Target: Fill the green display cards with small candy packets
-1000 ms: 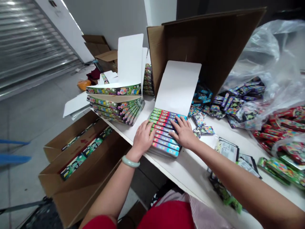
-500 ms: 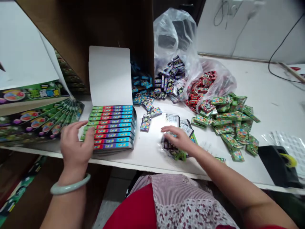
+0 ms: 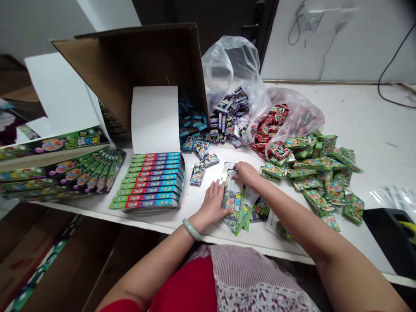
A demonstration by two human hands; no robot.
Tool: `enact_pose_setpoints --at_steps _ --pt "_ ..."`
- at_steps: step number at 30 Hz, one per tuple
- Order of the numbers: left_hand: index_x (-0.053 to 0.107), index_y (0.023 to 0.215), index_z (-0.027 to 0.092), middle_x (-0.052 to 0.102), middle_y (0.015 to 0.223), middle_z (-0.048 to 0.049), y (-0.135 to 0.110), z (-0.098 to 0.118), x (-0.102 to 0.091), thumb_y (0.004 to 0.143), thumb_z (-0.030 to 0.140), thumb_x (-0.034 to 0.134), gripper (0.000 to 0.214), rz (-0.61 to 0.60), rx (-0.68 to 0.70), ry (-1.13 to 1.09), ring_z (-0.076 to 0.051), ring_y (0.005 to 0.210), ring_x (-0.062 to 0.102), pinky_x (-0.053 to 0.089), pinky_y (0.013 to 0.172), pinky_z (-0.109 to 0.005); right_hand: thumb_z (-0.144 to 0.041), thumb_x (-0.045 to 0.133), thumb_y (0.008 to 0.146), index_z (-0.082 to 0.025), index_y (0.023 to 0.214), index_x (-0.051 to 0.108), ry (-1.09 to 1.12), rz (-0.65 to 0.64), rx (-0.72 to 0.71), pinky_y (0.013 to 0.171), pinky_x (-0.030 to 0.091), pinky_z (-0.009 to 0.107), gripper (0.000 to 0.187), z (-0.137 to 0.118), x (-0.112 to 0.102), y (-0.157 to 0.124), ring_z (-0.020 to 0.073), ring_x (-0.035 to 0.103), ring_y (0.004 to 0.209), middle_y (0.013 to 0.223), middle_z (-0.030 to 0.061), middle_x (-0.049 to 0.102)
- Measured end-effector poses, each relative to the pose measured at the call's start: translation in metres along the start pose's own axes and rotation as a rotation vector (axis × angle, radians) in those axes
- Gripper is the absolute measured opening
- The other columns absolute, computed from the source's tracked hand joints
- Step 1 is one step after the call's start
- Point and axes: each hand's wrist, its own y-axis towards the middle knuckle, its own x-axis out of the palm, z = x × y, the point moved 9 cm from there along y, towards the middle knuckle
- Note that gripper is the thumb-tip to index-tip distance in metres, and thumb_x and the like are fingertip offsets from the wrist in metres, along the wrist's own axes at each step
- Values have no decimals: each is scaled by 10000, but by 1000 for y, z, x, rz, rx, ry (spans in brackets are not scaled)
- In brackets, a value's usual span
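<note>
My left hand, with a pale green bangle on its wrist, grips the near left edge of a small stack of flat printed packets on the white table. My right hand pinches the far end of the same stack, fingers bent over it. Left of my hands lies an open display box with its white lid up, filled with rows of coloured slim packs. Small loose packs lie between the box and my hands.
A fanned stack of green printed boxes sits at the left. A tipped cardboard carton stands behind. Plastic bags of blue and red packs and a heap of green packs lie right. A black tape dispenser sits far right.
My left hand left the filled box and moved right to the packet stack. My right hand moved onto the stack's far end. The view swung back slightly leftward.
</note>
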Motion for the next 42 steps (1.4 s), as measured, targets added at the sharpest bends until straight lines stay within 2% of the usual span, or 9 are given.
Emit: enact_pose_setpoints --at_steps 4,7,11,16,21,27,33,37,42 --pt "470 1272 126 566 1296 -194 9 -3 -39 874 249 511 418 300 8 -397 -280 1224 537 445 1004 -477 -296 618 848 -179 871 690 56 42 -11 664 425 268 139 -2 -44 -12 178 616 756 830 59 696" --pt "601 1026 159 691 987 -88 15 8 -57 913 231 438 211 320 56 -500 -199 938 661 537 843 -354 -353 599 836 -187 790 671 312 21 -54 578 395 257 187 -8 -68 -32 147 556 633 700 17 652" --pt "632 1036 198 702 1012 -60 7 49 -75 925 227 469 199 239 280 -345 -182 942 660 523 869 -326 -460 662 719 -183 719 656 847 -241 -19 534 386 246 276 -6 -48 -60 121 496 557 601 -28 587" --pt "491 1283 136 622 1211 -169 -9 78 -75 927 235 481 370 217 364 101 -285 1123 587 483 951 -471 -548 688 671 -158 765 695 1118 -128 129 674 468 311 402 12 -34 -76 154 576 654 686 10 663" --pt "532 1238 105 666 1105 -177 -13 71 -63 939 162 377 342 146 326 103 -282 996 647 524 862 -433 -539 643 740 -167 882 724 1136 -118 40 835 498 410 406 -6 -41 -81 234 649 856 897 73 723" --pt "618 1168 220 684 1114 -92 -16 33 -94 940 251 430 298 335 160 -311 -234 1032 630 491 917 -375 -432 632 785 -221 1217 578 809 652 39 1044 381 504 484 -2 -86 -105 305 485 1252 1321 149 551" --pt "701 1040 210 710 1015 -82 -9 31 -87 869 368 567 269 265 47 -895 -248 957 641 493 857 -358 -535 662 749 -206 1003 641 1323 125 50 861 529 416 417 -41 -5 -93 278 662 959 1005 100 708" --pt "687 1031 171 709 910 -81 -3 31 -65 798 456 658 369 157 -39 -1342 -223 845 658 504 786 -332 -566 688 715 -226 819 644 1384 193 127 764 540 364 358 -29 1 -88 256 663 829 763 30 685" --pt "712 896 161 701 819 -57 -21 11 -45 705 414 769 322 118 -116 -1178 -194 782 638 485 747 -290 -562 730 656 -236 693 591 1374 249 178 674 518 327 356 -9 10 -88 232 633 728 682 6 627"
